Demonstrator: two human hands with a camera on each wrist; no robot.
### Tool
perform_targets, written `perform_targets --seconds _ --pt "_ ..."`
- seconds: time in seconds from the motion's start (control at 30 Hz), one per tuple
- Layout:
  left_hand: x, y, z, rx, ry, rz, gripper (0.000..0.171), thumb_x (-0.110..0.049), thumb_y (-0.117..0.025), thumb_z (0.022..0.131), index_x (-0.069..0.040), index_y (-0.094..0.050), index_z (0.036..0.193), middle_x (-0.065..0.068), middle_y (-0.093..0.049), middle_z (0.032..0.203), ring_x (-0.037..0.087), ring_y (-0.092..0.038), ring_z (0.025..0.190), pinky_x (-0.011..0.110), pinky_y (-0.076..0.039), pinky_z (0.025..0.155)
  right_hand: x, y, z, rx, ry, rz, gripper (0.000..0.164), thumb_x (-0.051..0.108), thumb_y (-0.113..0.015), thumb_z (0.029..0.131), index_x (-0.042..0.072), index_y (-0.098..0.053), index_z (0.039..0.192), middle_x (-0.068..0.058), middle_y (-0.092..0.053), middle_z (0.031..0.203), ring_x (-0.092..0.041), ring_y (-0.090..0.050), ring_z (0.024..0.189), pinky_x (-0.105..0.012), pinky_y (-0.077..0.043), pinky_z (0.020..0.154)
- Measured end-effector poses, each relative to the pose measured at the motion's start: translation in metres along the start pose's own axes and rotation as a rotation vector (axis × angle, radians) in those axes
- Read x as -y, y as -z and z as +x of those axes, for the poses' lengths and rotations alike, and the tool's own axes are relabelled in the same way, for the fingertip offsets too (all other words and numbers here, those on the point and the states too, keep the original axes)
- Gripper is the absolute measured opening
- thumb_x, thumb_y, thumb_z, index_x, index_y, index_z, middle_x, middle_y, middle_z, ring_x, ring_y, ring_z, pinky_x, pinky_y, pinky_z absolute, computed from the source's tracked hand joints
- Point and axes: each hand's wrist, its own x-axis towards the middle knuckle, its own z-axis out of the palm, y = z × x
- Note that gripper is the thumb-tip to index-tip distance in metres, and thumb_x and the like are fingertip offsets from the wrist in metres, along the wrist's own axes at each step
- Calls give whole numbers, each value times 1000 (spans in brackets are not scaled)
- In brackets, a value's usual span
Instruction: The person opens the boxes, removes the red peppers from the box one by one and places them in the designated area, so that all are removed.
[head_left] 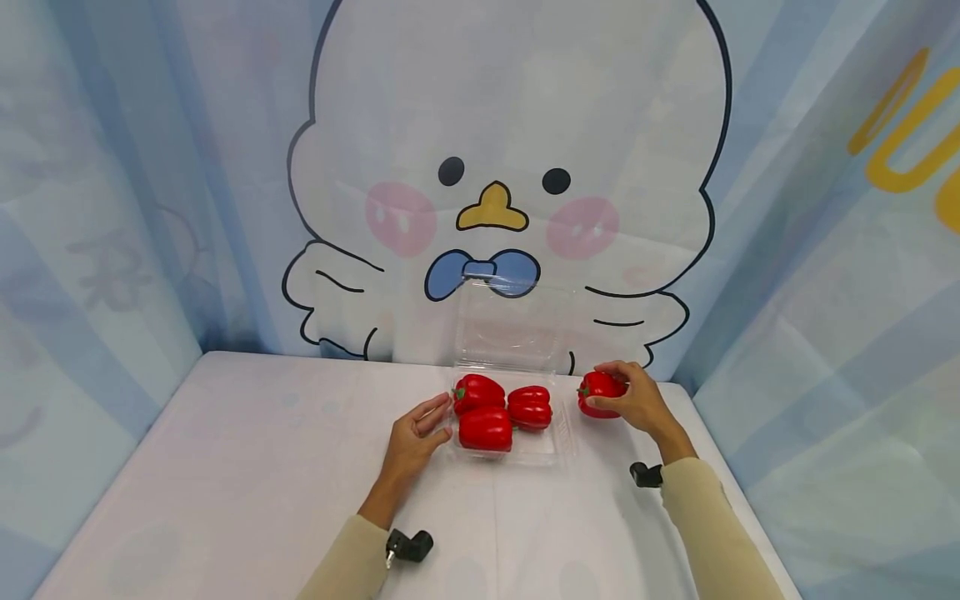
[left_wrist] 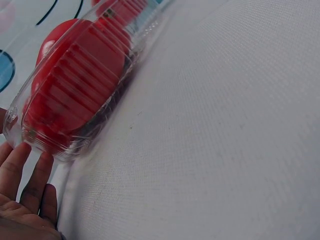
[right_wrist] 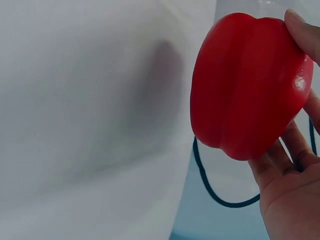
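Observation:
My right hand [head_left: 636,402] grips a red bell pepper [head_left: 601,393] to the right of a clear plastic box. The right wrist view shows this pepper [right_wrist: 250,85] held between thumb and fingers, with a gap between it and the white surface. Three more red bell peppers lie in the box [head_left: 543,450]: one at the back left [head_left: 478,393], one at the front left [head_left: 486,429] and one on the right [head_left: 530,408]. My left hand [head_left: 416,437] is at the box's left side. In the left wrist view its fingertips [left_wrist: 45,160] touch the box's end, the fingers fairly straight.
The box's clear lid [head_left: 510,329] stands raised at the back, against a curtain [head_left: 495,125] with a cartoon bird. White cloth covers the table [head_left: 247,467]. Curtains also hang on both sides. A small black camera [head_left: 409,546] sits at each wrist.

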Motion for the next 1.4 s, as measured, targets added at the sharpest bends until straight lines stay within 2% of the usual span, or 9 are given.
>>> perform_targets --seconds 0.23,0.57,1.4 --pt "0 2 0 -6 3 6 57 4 -70 97 -7 -58 151 11 -60 154 29 -52 150 36 -46 115 -7 -4 11 27 -36 -10 68 25 -85 91 10 -55 150 -24 -50 148 -46 -47 141 -60 -57 110" --pt "3 1 -1 6 -1 4 57 4 -69 97 -5 -57 152 11 -59 155 29 -53 149 34 -46 114 -15 -9 16 57 -82 -4 71 25 -86 89 11 -54 151 -26 -49 150 -47 -46 141 -60 -57 110" --pt "2 1 -1 3 -5 14 56 4 -68 97 -6 -58 151 11 -59 154 29 -53 149 35 -47 115 -11 -14 12 57 -72 -29 75 24 -88 87 11 -54 152 -28 -48 156 -50 -44 144 -61 -57 108"
